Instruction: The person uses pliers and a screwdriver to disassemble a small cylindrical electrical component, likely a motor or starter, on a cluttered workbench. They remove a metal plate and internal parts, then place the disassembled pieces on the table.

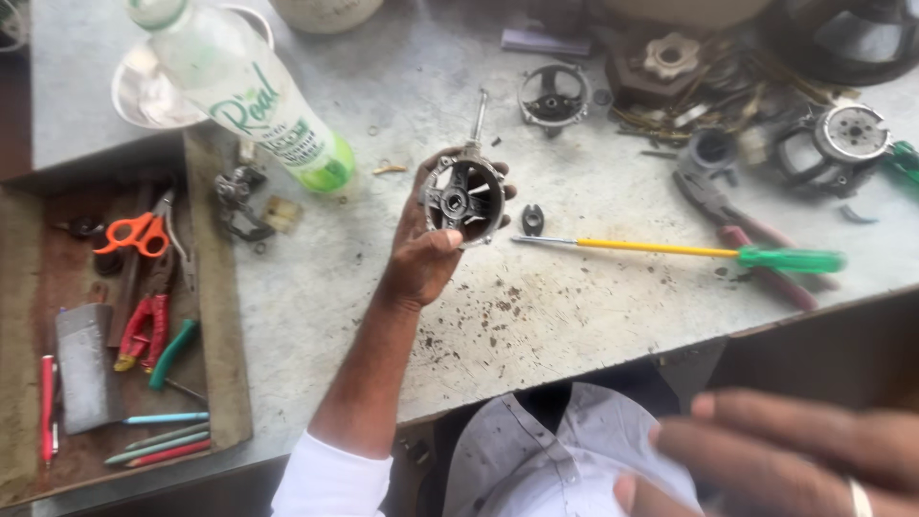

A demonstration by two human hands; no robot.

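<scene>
Head view shows a round dark metal motor housing (463,196) with spokes and a thin shaft, held above the middle of the grey, scratched workbench (574,316). The left hand (426,254) wraps it from below, fingers closed on its rim. The right hand (795,460), blurred near the front edge, is open and holds nothing. A yellow-green screwdriver (680,252) lies just beside.

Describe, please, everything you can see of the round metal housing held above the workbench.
The round grey metal motor housing looks like cast metal, dull and grimy. Its open face is turned towards the camera, showing dark spokes that meet at a central hub with a hole. A thin metal shaft appears to stick out behind it, pointing away. The left hand grips its rim, thumb below and fingers curled around the far side, above the speckled grey workbench.
</scene>
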